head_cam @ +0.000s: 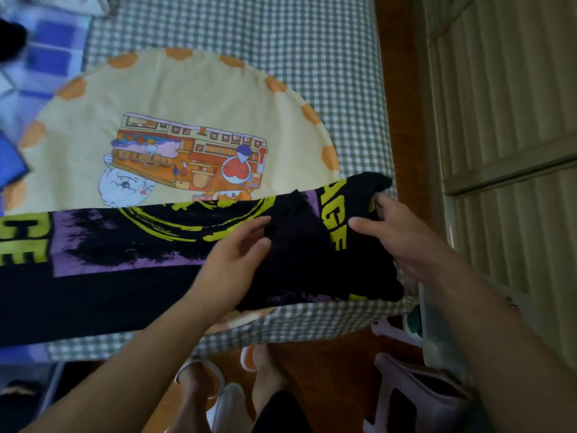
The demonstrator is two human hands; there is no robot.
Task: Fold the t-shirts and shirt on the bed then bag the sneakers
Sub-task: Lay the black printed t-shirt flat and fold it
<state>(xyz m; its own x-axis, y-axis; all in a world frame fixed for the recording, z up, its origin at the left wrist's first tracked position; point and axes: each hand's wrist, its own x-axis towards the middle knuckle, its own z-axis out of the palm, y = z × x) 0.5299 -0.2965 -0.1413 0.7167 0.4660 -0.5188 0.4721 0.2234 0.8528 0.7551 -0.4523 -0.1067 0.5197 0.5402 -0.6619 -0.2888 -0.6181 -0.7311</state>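
Note:
A black t-shirt (131,276) with yellow and purple print lies stretched across the near part of the bed. My left hand (237,257) rests on its middle with fingers nearly straight, touching a raised black fold. My right hand (396,232) grips the bunched right end of the t-shirt, thumb out and fingers curled into the cloth near the bed's right edge. No sneakers are clearly in view.
A round yellow blanket (199,98) with orange scallops and a cartoon print covers the green checked bed (312,42). Blue cloth (46,54) lies at the far left. A wooden wall (499,104) stands to the right. A pink plastic stool (415,392) and my slippered feet (203,379) are on the floor.

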